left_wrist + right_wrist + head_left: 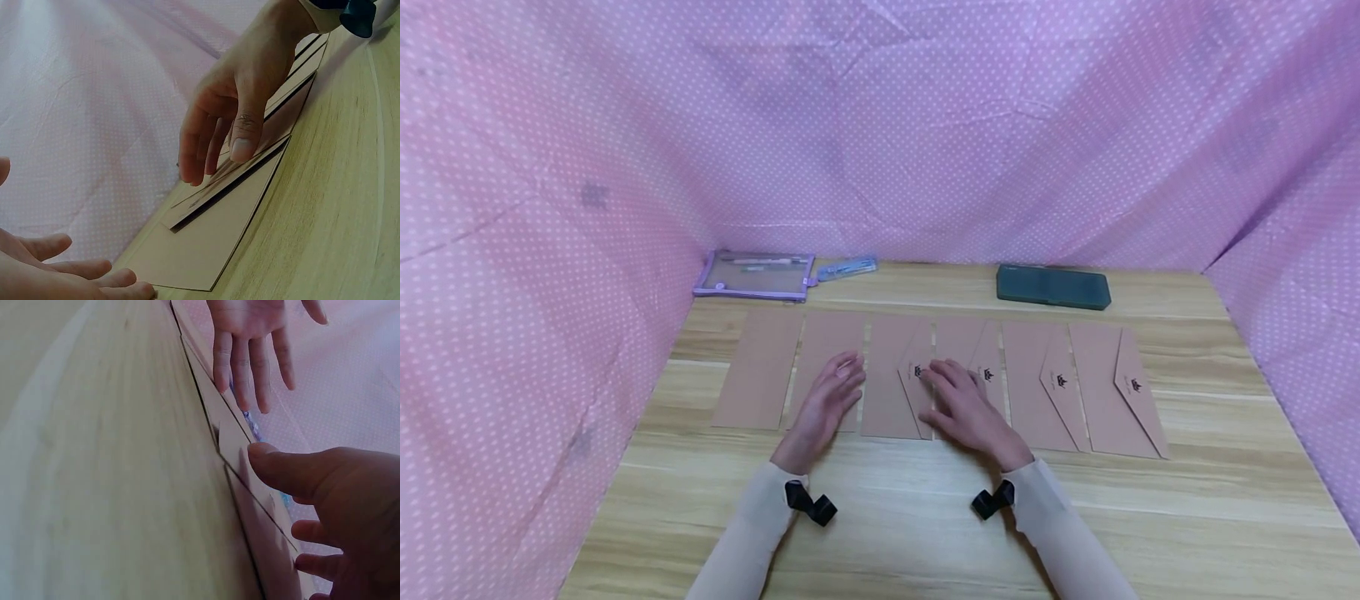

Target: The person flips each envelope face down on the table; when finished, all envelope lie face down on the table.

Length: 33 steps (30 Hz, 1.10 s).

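Several brown kraft envelopes lie side by side in a row across the table. My left hand [829,398] is over the second envelope [820,342] from the left, fingers loosely extended and holding nothing. Over the third envelope [886,400] and the fourth envelope [955,333] is my right hand [964,408], its fingers slightly bent with nothing between them. In the left wrist view the right hand [244,94] hovers above an envelope flap [231,184]. Black crown prints mark the visible flaps; the two leftmost envelopes show no flap in the head view.
A purple-edged zip pouch [760,279] with pens inside lies at the back left. Beside it is a small light-blue packet [847,267]. A dark green pencil case [1052,287] sits at the back right. Pink dotted cloth [925,133] hangs around the wooden table [895,533].
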### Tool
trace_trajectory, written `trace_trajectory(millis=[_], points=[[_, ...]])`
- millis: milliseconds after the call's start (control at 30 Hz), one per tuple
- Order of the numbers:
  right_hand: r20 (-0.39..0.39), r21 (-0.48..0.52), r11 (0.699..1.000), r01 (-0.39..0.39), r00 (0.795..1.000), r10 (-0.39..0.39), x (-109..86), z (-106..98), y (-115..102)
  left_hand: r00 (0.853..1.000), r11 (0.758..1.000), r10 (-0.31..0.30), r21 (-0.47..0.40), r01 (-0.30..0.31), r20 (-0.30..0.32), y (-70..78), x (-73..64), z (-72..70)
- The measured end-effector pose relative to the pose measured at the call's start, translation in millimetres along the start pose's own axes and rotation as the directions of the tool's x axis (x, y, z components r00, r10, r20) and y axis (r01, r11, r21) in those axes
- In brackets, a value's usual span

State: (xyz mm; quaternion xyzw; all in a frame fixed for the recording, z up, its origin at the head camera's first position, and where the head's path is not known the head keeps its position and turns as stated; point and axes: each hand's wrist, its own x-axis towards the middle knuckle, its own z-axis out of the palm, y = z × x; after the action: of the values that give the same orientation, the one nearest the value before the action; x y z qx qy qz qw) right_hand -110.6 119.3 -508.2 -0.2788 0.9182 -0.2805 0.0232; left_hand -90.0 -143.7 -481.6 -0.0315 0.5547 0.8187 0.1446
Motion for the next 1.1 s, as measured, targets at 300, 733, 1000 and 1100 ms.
trace_trajectory(millis=[300,733,1000,1100], points=[[0.045,-0.023,1.0,-0.02,0.999,0.021,-0.2,2,1,1.0,0.998,0.0,-0.064,0.0,-0.004,-0.4,2.8,-1.1],[0.05,-0.066,0.997,-0.029,0.998,0.033,0.0,3,-1,0.998,0.958,0.019,-0.284,-0.036,-0.063,0.8,2.9,-10.0],[0.041,-0.079,0.997,-0.019,0.999,0.022,-0.7,0,-4,1.0,0.937,0.011,-0.35,-0.019,-0.025,0.4,4.1,-10.3],[0.04,-0.091,0.996,-0.004,0.999,0.008,0.7,0,-6,0.999,0.933,-0.028,-0.36,0.016,-0.027,0.7,5.1,-8.6]])
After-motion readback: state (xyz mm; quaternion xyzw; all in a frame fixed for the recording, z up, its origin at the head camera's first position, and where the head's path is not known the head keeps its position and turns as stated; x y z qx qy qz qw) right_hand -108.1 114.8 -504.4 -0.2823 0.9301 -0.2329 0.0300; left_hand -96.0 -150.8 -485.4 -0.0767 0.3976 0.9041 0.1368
